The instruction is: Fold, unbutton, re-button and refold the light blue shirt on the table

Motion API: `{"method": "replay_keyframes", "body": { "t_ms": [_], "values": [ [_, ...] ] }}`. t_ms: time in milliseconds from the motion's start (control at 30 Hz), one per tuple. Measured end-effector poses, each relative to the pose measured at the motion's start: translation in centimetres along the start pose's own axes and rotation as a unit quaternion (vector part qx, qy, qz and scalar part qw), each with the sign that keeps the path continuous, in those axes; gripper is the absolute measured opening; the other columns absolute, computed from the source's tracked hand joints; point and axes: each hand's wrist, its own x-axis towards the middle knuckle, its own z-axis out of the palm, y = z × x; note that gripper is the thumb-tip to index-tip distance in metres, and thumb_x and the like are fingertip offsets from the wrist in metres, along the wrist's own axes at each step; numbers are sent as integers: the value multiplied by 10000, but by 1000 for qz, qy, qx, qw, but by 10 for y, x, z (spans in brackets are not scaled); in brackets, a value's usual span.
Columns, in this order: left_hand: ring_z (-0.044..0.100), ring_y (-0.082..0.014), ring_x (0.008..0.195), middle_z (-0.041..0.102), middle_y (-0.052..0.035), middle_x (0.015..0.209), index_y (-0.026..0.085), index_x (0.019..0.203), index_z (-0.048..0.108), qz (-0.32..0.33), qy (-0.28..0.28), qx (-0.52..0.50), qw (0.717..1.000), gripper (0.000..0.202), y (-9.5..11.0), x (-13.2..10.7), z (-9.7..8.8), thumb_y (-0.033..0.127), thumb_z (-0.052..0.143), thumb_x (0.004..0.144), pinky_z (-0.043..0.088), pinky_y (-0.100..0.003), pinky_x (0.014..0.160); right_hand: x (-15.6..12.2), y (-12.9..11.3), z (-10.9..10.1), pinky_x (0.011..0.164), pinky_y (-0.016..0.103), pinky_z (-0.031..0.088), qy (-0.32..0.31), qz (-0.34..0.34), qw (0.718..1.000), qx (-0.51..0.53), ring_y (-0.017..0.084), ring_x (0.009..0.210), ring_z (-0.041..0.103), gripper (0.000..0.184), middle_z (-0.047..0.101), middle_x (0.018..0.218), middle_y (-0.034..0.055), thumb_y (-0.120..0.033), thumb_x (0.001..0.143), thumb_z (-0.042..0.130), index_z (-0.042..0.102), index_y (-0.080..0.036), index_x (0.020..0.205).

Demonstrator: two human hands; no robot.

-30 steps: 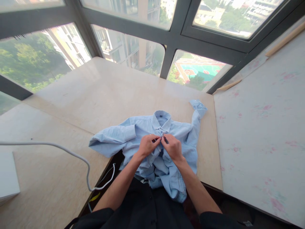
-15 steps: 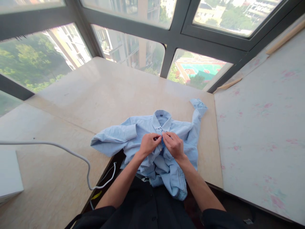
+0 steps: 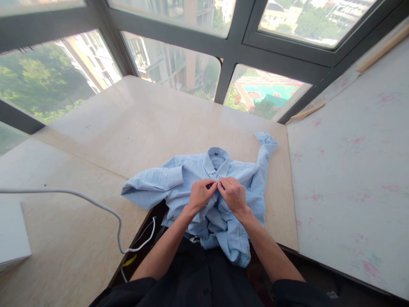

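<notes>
A light blue button-up shirt (image 3: 188,170) lies front up on the beige ledge, its collar pointing away from me. Its lower part bunches up and hangs over the near edge toward my body. My left hand (image 3: 202,194) and my right hand (image 3: 232,194) meet at the front placket just below the collar. Both pinch the cloth there, fingertips touching or nearly so. The button and buttonhole between the fingers are too small and covered to make out. One sleeve is folded out to the left, the other bends up to the right.
A white cable (image 3: 96,204) runs across the left of the stone ledge (image 3: 159,115) and over its edge. A white box (image 3: 14,232) stands at far left. Grey-framed windows (image 3: 236,47) close off the back, and a floral-papered wall (image 3: 351,179) the right.
The fingers of my right hand have curled in closer to my left fingertips at the placket. The shirt lies almost as before.
</notes>
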Motion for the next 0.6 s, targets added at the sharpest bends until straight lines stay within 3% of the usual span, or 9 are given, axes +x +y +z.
{"method": "replay_keyframes", "body": {
  "t_ms": [367, 600],
  "values": [
    [649, -146, 715, 761, -10, 813, 206, 847, 771, 0, 12, -20, 1000, 194, -2, -6, 4, 244, 580, 858, 459, -239, 690, 2, 4, 0, 740, 297, 397, -45, -28, 998, -31, 226, 848, 574, 206, 659, 848, 79, -199, 985, 456, 632, -194, 879],
    [620, -138, 705, 739, 4, 805, 222, 875, 746, 23, 6, 39, 999, 193, -13, -10, 8, 258, 556, 888, 429, -237, 686, -3, 11, -3, 807, 294, 436, -81, 15, 988, 128, 210, 899, 623, 224, 692, 933, 78, -210, 975, 416, 634, -190, 923]
  ]
}}
